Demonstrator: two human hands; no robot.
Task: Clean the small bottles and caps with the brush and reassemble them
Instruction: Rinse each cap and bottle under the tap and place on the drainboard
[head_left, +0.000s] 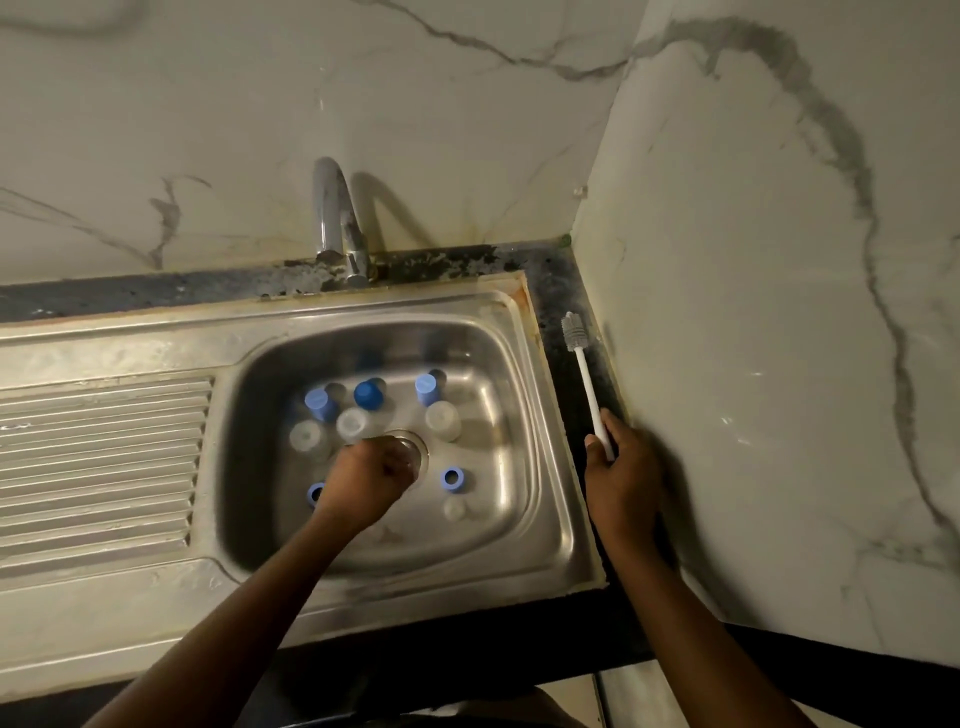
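Note:
Several small clear bottles (443, 420) and blue caps (368, 395) stand on the floor of the steel sink basin (524, 499). My left hand (370, 478) reaches into the basin over the drain, and its curled fingers hold a clear bottle (402, 453). One blue cap (315, 493) sits partly hidden behind that wrist, another (452, 479) to its right. My right hand (621, 465) grips the lower end of a white bottle brush (587, 376), which lies along the dark counter strip right of the sink with its grey bristles pointing away.
A chrome tap (337, 223) curves over the basin's back edge. A ribbed draining board (98, 457) lies left of the basin. Marble walls close in behind and on the right, leaving only a narrow dark counter strip (556, 291) beside the sink.

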